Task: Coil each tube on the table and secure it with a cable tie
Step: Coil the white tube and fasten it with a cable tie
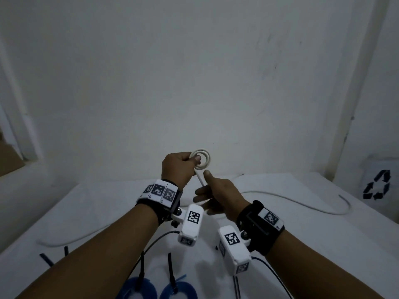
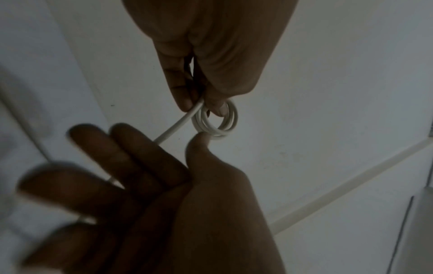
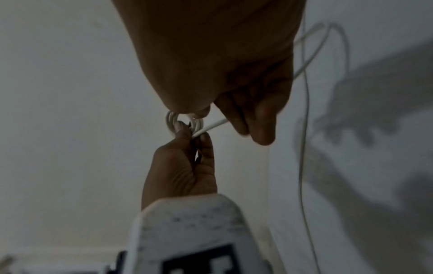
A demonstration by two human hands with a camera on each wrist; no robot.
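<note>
My left hand (image 1: 195, 161) is raised above the table and pinches a small coil of white tube (image 1: 201, 159) between thumb and fingers. In the left wrist view the coil (image 2: 216, 121) shows a few tight loops. A straight length of the same tube (image 1: 200, 180) runs down from the coil behind my right hand (image 1: 203, 186). That hand is held flat with straight fingers just below the coil. Its thumb tip (image 2: 201, 140) touches the coil's lower edge. The right wrist view shows the coil (image 3: 172, 121) between both hands.
The white tube (image 1: 302, 201) trails in a long curve over the white table toward the right. Two blue coils (image 1: 138, 288) (image 1: 179, 290) with black cable ties lie at the near edge. Loose black ties (image 1: 46, 260) lie at the left. A bag with a recycling symbol (image 1: 376, 187) stands at the right.
</note>
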